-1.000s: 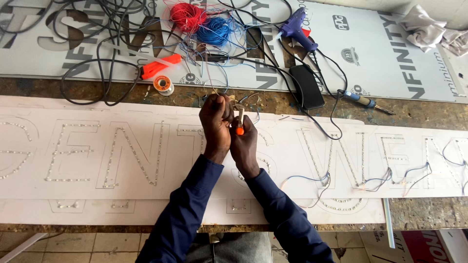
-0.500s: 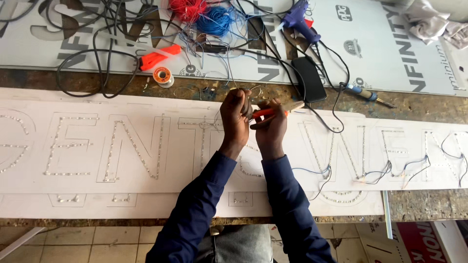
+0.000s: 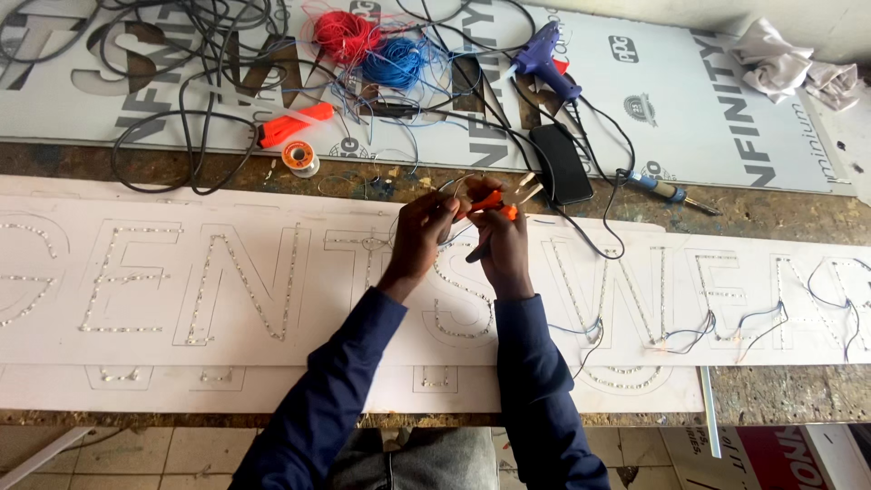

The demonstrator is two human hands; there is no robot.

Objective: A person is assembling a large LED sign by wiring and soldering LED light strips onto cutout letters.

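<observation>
Orange-handled cutting pliers, gripped by the right hand, meet a thin wire pinched in the left hand, above the white lettered sign panel on the table. Risk: an over-deep squeeze might sever the strand.

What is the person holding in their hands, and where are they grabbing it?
The right hand grips small orange-handled pliers by the handles. The left hand pinches a thin wire near its end.
</observation>
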